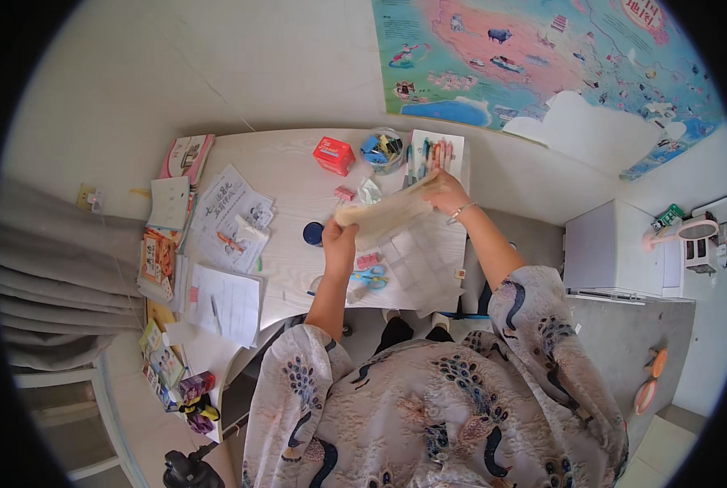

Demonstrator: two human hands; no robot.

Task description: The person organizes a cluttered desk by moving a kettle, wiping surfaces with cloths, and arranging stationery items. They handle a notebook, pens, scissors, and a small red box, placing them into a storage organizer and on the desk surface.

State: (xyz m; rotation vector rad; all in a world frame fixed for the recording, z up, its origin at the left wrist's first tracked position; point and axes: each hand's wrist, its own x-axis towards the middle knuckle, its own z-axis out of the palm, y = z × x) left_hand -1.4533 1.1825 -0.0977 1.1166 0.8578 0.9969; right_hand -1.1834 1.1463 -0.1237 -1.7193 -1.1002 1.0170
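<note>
A pale cream, cloth-like sheet is stretched above the desk between my two hands. My left hand pinches its left end, and my right hand grips the higher right end. Close beside my left hand is a round dark blue lid or jar. Under the sheet and toward me lies a whitish, see-through sheet with grid lines. Light blue scissors and a small pink block rest near its left edge. Behind the cream sheet are another pink piece and a crumpled pale green wrapper.
Along the desk's back stand a red box, a clear tub of clips and a white tray of pens. Papers and books cover the left side. A white cabinet stands to the right.
</note>
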